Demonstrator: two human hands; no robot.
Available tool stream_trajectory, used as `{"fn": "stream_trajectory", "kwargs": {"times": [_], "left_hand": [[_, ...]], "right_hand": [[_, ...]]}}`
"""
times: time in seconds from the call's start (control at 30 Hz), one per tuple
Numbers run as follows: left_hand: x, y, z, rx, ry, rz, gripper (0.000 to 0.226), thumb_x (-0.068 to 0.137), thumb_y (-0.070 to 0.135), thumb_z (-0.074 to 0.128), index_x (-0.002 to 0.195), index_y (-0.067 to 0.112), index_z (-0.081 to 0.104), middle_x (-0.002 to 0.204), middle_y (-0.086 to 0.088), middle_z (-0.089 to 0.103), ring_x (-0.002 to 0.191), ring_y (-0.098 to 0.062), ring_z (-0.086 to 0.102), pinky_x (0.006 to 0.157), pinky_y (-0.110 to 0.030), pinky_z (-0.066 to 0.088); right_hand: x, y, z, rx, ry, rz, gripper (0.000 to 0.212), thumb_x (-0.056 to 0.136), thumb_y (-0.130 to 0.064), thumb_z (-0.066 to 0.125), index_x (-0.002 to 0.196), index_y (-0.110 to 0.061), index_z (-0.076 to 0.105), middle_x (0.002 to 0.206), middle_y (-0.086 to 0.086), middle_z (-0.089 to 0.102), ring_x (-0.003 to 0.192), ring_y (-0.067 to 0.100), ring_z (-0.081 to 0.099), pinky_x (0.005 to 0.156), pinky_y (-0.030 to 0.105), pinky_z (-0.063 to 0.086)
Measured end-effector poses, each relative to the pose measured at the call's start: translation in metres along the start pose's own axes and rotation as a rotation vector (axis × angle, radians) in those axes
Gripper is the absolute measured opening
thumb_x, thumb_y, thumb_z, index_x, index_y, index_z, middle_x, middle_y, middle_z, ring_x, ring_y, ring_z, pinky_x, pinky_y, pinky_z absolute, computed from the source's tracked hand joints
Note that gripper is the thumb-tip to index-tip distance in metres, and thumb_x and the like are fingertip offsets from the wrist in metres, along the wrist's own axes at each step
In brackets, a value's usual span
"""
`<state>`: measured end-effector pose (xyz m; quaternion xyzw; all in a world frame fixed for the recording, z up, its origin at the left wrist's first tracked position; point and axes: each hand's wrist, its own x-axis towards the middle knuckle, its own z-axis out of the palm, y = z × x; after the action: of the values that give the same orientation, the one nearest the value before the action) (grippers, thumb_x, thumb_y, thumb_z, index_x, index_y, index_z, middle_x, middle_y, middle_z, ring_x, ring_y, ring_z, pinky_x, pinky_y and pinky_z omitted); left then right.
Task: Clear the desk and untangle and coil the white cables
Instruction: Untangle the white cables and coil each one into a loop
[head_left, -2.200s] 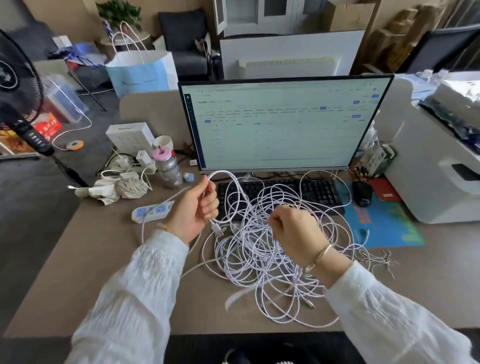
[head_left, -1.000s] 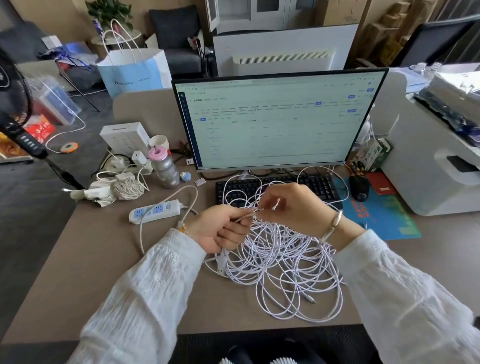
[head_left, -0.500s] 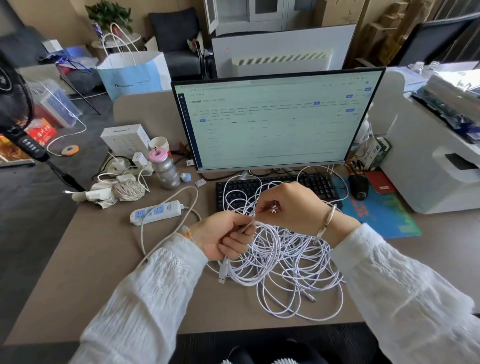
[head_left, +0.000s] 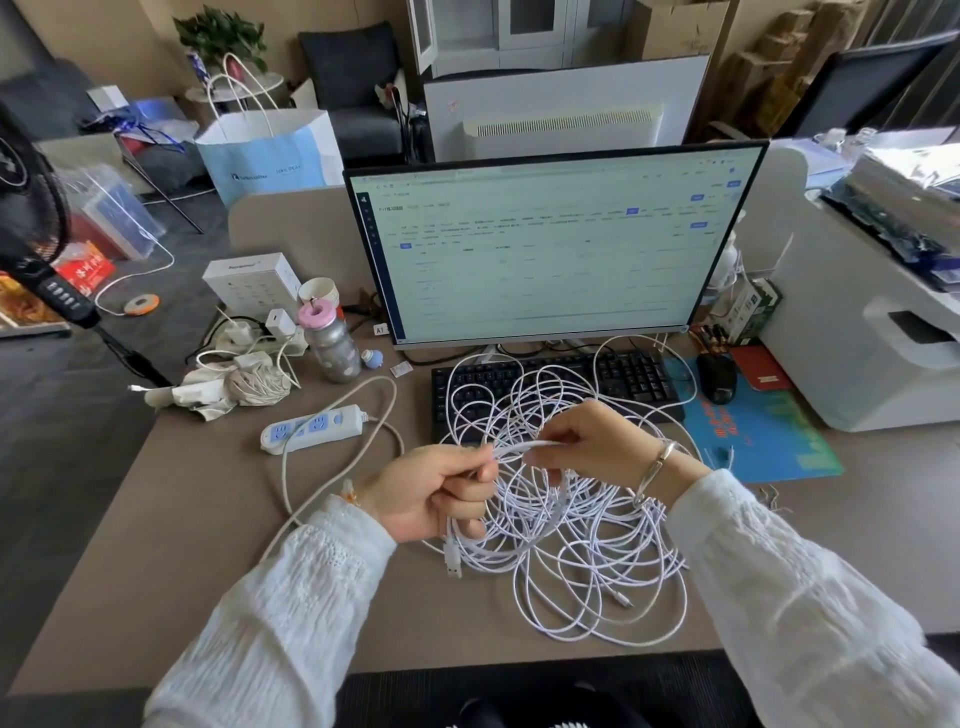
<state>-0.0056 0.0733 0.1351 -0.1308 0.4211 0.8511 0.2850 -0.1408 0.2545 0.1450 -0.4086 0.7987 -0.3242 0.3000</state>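
The desk (head_left: 156, 545) carries white cables (head_left: 587, 571), keyboard (head_left: 628, 374), monitor (head_left: 545, 249), power strip (head_left: 311, 428)

We're in an office. Straight beyond our hands stands a wide flat black-framed monitor (head_left: 550, 249) showing a web form, with a black keyboard (head_left: 550, 384) under it on the long brown desk (head_left: 156, 545). Right of our hands we see a black mouse (head_left: 717, 376) on a blue mat (head_left: 763, 431) and a bulky white printer (head_left: 872, 332). Left of our hands lies a white-and-blue power strip (head_left: 311, 428) near a grey water bottle with pink lid (head_left: 330, 343). Far beyond, we see brown cardboard boxes (head_left: 769, 78), a white-and-blue paper bag (head_left: 270, 150) and a dark armchair (head_left: 353, 88).
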Motion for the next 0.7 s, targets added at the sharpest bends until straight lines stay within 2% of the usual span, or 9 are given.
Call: {"fn": "stream_trajectory", "kwargs": {"times": [0.07, 0.13, 0.2, 0.33, 0.43, 0.5, 0.53, 0.6, 0.7], "left_hand": [[-0.005, 0.003, -0.008, -0.057, 0.046, 0.062, 0.037, 0.098, 0.031, 0.039, 0.068, 0.017, 0.054, 0.054, 0.009, 0.018, 0.042, -0.006, 0.014, 0.040, -0.016, 0.034], [-0.014, 0.009, -0.019, -0.158, 0.119, 0.154, 0.037, 0.097, 0.031, 0.041, 0.065, 0.016, 0.053, 0.055, 0.009, 0.015, 0.041, -0.005, 0.012, 0.032, -0.013, 0.021], [-0.025, 0.017, -0.032, -0.249, 0.232, 0.256, 0.038, 0.096, 0.030, 0.041, 0.063, 0.015, 0.052, 0.056, 0.009, 0.013, 0.042, -0.004, 0.009, 0.030, -0.015, 0.017], [-0.035, 0.023, -0.049, -0.321, 0.424, 0.382, 0.027, 0.091, 0.028, 0.044, 0.067, 0.015, 0.045, 0.048, 0.010, 0.021, 0.044, -0.005, 0.005, 0.030, -0.016, 0.015], [-0.029, 0.020, -0.052, -0.333, 0.444, 0.409, 0.025, 0.091, 0.029, 0.044, 0.070, 0.016, 0.043, 0.047, 0.010, 0.023, 0.042, -0.005, 0.006, 0.030, -0.016, 0.014], [-0.023, 0.019, -0.050, -0.336, 0.437, 0.428, 0.026, 0.093, 0.029, 0.043, 0.071, 0.016, 0.042, 0.048, 0.010, 0.023, 0.037, -0.004, 0.011, 0.030, -0.016, 0.015], [-0.019, 0.017, -0.049, -0.335, 0.434, 0.438, 0.027, 0.094, 0.030, 0.042, 0.071, 0.016, 0.042, 0.048, 0.010, 0.023, 0.035, -0.003, 0.013, 0.029, -0.016, 0.016], [-0.012, 0.014, -0.045, -0.330, 0.427, 0.458, 0.029, 0.096, 0.030, 0.041, 0.071, 0.015, 0.043, 0.048, 0.009, 0.023, 0.033, -0.002, 0.019, 0.029, -0.016, 0.018], [-0.002, 0.009, -0.038, -0.269, 0.430, 0.478, 0.034, 0.100, 0.030, 0.038, 0.071, 0.014, 0.044, 0.047, 0.008, 0.025, 0.034, -0.004, 0.023, 0.031, -0.016, 0.024]], "right_hand": [[-0.003, 0.011, 0.000, 0.098, 0.029, 0.055, 0.025, 0.084, -0.038, 0.069, 0.080, -0.014, 0.072, 0.065, 0.006, 0.068, 0.043, 0.006, 0.041, 0.041, 0.016, 0.034], [-0.009, 0.027, 0.000, 0.137, 0.021, 0.135, 0.020, 0.084, -0.033, 0.068, 0.087, -0.013, 0.070, 0.070, 0.004, 0.071, 0.044, 0.004, 0.044, 0.041, 0.016, 0.036], [-0.017, 0.046, 0.003, 0.207, 0.028, 0.198, 0.014, 0.085, -0.025, 0.068, 0.093, -0.013, 0.066, 0.069, 0.002, 0.070, 0.045, 0.005, 0.047, 0.043, 0.018, 0.040], [-0.032, 0.071, 0.015, 0.345, 0.198, 0.242, 0.019, 0.083, -0.015, 0.071, 0.094, -0.005, 0.059, 0.071, 0.008, 0.071, 0.053, 0.019, 0.061, 0.055, 0.033, 0.054], [-0.036, 0.064, 0.031, 0.168, 0.282, 0.247, 0.014, 0.084, -0.015, 0.072, 0.080, -0.008, 0.061, 0.067, 0.004, 0.070, 0.051, 0.016, 0.068, 0.052, 0.027, 0.056], [-0.038, 0.051, 0.042, -0.011, 0.263, 0.238, 0.018, 0.087, -0.020, 0.070, 0.073, -0.015, 0.059, 0.067, 0.000, 0.068, 0.050, 0.012, 0.067, 0.051, 0.021, 0.054], [-0.037, 0.045, 0.048, -0.114, 0.232, 0.223, 0.020, 0.089, -0.024, 0.067, 0.072, -0.017, 0.057, 0.070, -0.001, 0.068, 0.054, 0.013, 0.067, 0.055, 0.022, 0.054], [-0.036, 0.029, 0.060, -0.307, 0.172, 0.185, 0.020, 0.092, -0.031, 0.062, 0.078, -0.017, 0.060, 0.078, 0.000, 0.069, 0.069, 0.018, 0.067, 0.067, 0.028, 0.054], [-0.033, 0.001, 0.076, -0.464, 0.141, 0.107, 0.025, 0.095, -0.040, 0.052, 0.093, -0.017, 0.064, 0.090, 0.000, 0.070, 0.085, 0.023, 0.065, 0.075, 0.033, 0.052]]}}
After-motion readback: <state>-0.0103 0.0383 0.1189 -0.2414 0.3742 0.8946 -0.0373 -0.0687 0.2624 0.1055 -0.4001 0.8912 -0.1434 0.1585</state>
